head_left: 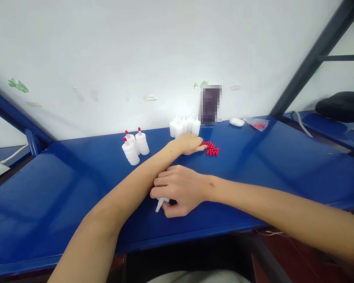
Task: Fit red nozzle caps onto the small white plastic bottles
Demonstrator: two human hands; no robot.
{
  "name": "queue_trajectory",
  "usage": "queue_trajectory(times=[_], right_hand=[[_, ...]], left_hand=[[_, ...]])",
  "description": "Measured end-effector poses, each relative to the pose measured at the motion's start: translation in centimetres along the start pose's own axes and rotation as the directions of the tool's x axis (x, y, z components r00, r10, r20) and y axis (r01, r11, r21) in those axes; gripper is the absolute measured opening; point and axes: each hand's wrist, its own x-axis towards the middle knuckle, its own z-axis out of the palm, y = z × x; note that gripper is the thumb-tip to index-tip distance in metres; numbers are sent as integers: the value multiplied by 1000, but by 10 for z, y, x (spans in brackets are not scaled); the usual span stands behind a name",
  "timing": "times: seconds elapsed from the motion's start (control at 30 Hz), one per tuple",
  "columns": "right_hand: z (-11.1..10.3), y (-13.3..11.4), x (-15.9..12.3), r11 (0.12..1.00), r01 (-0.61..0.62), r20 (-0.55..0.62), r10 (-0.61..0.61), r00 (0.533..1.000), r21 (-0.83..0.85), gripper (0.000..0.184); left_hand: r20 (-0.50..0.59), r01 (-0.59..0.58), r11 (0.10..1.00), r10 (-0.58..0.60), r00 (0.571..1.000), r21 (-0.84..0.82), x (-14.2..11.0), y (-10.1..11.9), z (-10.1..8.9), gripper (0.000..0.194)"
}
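Note:
My left hand (pixel 189 143) reaches far across the blue table (pixel 61 188), its fingertips on a heap of small red caps (pixel 212 149); the fingers are curled over them and I cannot see what they pinch. Near the front edge, my right hand (pixel 178 189) is closed around a small white bottle (pixel 159 204) whose nozzle tip pokes out below the fingers. The left forearm crosses just above the right hand.
Three white bottles with red caps (pixel 135 147) stand left of the left hand. Several uncapped white bottles (pixel 185 126) cluster by the wall. A phone (pixel 211 105), a white case (pixel 236 122) and a bag of red caps (pixel 258 124) sit farther right.

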Motion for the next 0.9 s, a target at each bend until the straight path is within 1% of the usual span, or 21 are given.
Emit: queue_trajectory(times=[0.13, 0.43, 0.6, 0.7, 0.77, 0.83, 0.87, 0.9], right_hand=[[0, 0, 0, 1000, -5, -11, 5, 1000, 1, 19], [1, -1, 0, 1000, -8, -31, 8, 999, -6, 21], [3, 0, 0, 1000, -2, -60, 2, 998, -1, 19], [3, 3, -1, 1000, -24, -67, 24, 997, -3, 20], [3, 5, -2, 999, -46, -80, 46, 996, -3, 20], [3, 7, -3, 998, -64, -108, 65, 992, 18, 20], [4, 7, -4, 997, -69, -129, 73, 989, 37, 20], [5, 7, -4, 996, -69, -156, 78, 985, 60, 19]], left_hand=[[-15, 9, 1000, -9, 1000, 16, 1, 3, -1, 55], [-32, 3, 1000, -3, 999, 11, -5, 7, -4, 44], [-71, 55, 997, -58, 996, -46, -7, 6, 1, 42], [-132, 92, 982, -114, 985, -166, -19, 3, 2, 42], [-182, 90, 954, -147, 972, -287, -34, 2, 2, 40], [-238, 76, 893, -199, 951, -443, -55, 2, 1, 39], [-267, 69, 844, -244, 932, -531, -68, 3, 0, 40], [-269, 72, 775, -303, 914, -628, -81, 3, -1, 41]])
